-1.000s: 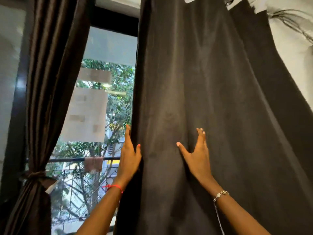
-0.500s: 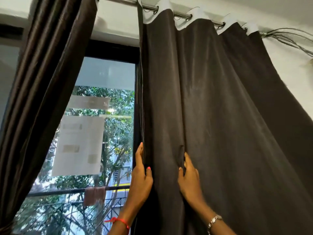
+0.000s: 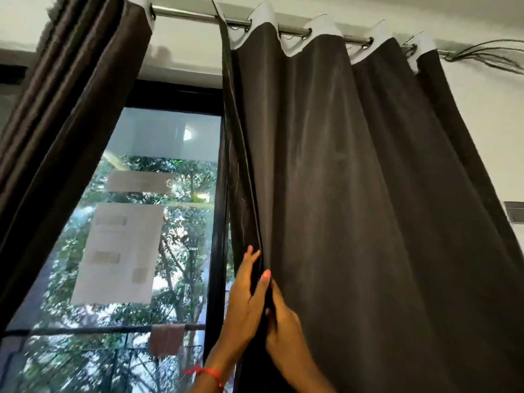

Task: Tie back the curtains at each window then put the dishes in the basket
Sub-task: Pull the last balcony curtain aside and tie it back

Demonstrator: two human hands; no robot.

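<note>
The dark brown right curtain [image 3: 368, 194] hangs from rings on the steel rod [image 3: 195, 17] and covers the right side of the window [image 3: 161, 131]. My left hand [image 3: 245, 304], a red thread on its wrist, holds the curtain's inner edge, with the thumb in front of the fabric and the fingers behind it. My right hand [image 3: 286, 327] lies right beside it, its fingertips tucked into a fold of the same curtain. The left curtain [image 3: 65, 114] slants down to the left, pulled off the glass. No dishes or basket are in view.
Blurred paper sheets [image 3: 119, 251] are stuck on the glass. Outside are a balcony rail with a brown cloth [image 3: 166, 340] over it and trees. Loose wires [image 3: 487, 56] stick out at the rod's right end, and a grey wall fitting [image 3: 514, 211] sits at the right edge.
My view has tilted upward, bringing the rod and rings into sight. My two hands, apart a second ago, have come together at the right curtain's inner edge, bunching the fabric between them.
</note>
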